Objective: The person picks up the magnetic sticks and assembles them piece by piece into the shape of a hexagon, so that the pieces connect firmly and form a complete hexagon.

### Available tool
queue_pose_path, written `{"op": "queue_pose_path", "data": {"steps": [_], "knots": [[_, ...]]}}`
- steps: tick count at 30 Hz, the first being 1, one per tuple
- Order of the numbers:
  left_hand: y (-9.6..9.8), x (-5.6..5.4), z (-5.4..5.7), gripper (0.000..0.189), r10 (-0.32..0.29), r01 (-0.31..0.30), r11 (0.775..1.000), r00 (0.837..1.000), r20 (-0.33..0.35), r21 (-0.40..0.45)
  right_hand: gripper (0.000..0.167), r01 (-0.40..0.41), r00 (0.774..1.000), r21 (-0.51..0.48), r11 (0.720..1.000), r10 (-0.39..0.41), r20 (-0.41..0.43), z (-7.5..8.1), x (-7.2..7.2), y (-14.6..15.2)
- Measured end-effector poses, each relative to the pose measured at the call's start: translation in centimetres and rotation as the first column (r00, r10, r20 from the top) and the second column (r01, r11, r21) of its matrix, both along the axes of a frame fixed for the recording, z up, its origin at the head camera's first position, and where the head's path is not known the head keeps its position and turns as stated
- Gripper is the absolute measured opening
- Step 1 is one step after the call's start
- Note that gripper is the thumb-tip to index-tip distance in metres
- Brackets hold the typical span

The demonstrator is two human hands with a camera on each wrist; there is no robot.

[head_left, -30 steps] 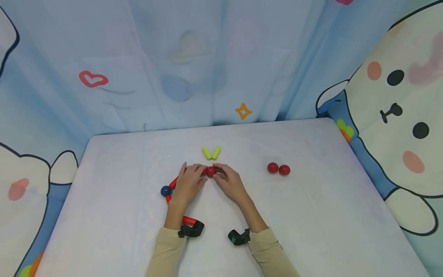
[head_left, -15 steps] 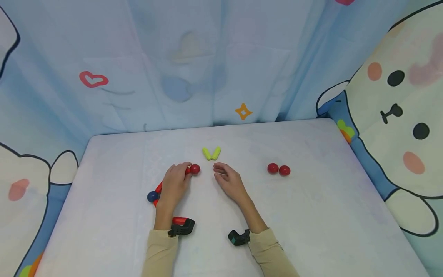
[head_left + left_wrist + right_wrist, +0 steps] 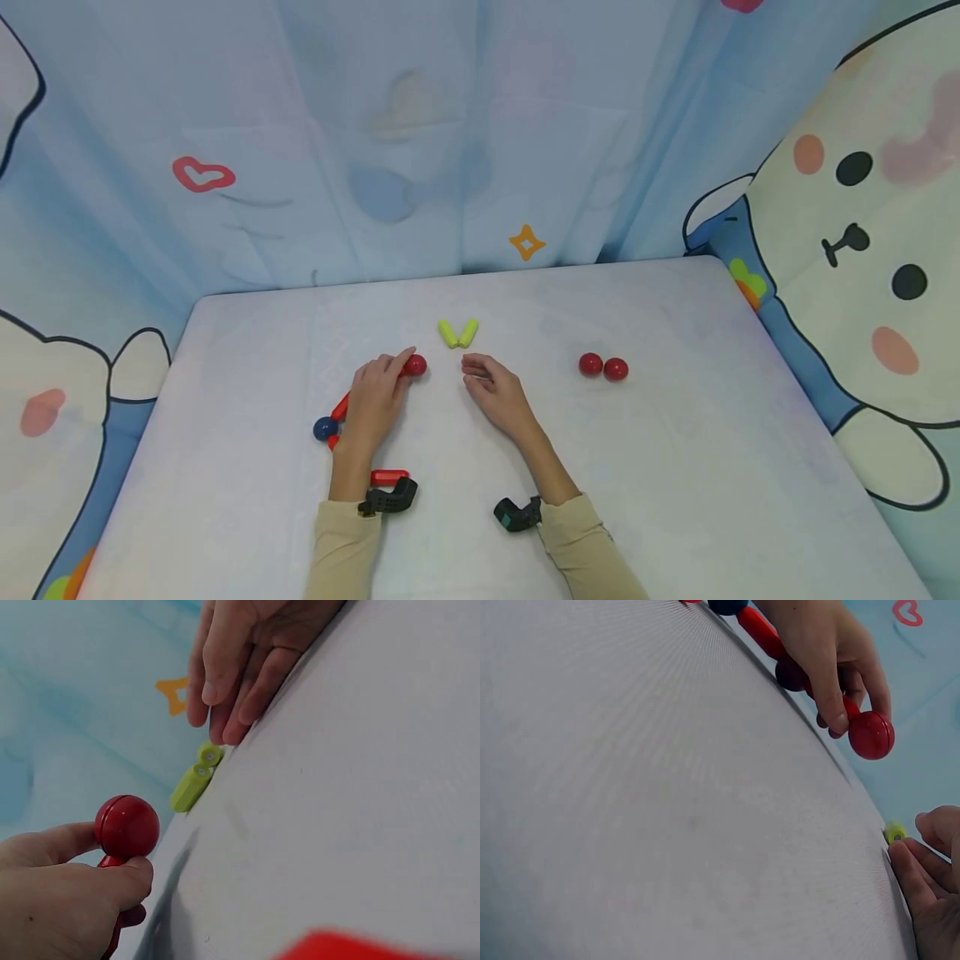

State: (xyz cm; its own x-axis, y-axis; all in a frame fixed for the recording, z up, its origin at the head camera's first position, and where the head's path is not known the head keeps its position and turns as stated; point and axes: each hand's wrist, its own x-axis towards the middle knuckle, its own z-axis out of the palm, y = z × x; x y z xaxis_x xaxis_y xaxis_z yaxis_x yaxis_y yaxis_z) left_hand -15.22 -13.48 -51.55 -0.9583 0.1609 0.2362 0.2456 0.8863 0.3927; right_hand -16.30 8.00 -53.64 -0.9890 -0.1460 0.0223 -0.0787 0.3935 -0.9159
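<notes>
Red rod-and-ball chain [image 3: 341,408] pinched by left hand [image 3: 375,400] fingers, apparently near red ball [image 3: 415,365]; right hand [image 3: 495,392] loosely curled, holding nothing.

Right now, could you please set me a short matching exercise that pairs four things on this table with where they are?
Things:
1. yellow-green sticks
2. pair of red balls
3. blue ball
4. red ball on the rod

Places:
A. at the left hand's fingertips
B. alone, out to the right of both hands
C. beside the left wrist
D. just beyond the right hand

Pairs: 1-D, 2-B, 3-C, 4-A
</notes>
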Motion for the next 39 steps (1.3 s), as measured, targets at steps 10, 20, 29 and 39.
{"op": "queue_pose_path", "data": {"steps": [10, 20, 29, 39], "knots": [[-0.4, 0.1, -0.1, 0.053, -0.003, 0.002, 1.0, 1.0, 0.015, 0.022, 0.032, -0.003, 1.0, -0.002, 1.0, 0.003, 0.015, 0.0, 0.0, 0.1], [-0.1, 0.1, -0.2, 0.057, -0.003, 0.003, 1.0, 1.0, 0.023, 0.021, 0.032, 0.015, 1.0, -0.007, 1.0, -0.014, 0.018, 0.0, 0.0, 0.1], [-0.1, 0.0, -0.2, 0.054, 0.001, -0.001, 1.0, 1.0, 0.02, 0.022, 0.032, 0.035, 0.998, -0.037, 0.999, -0.037, -0.049, 0.0, -0.6, 0.3], [0.0, 0.2, 0.0, 0.052, -0.033, 0.031, 0.997, 0.999, 0.017, 0.077, 0.035, 0.069, 0.959, 0.101, 0.992, -0.038, -0.282, -0.1, -3.3, 0.1]]}}
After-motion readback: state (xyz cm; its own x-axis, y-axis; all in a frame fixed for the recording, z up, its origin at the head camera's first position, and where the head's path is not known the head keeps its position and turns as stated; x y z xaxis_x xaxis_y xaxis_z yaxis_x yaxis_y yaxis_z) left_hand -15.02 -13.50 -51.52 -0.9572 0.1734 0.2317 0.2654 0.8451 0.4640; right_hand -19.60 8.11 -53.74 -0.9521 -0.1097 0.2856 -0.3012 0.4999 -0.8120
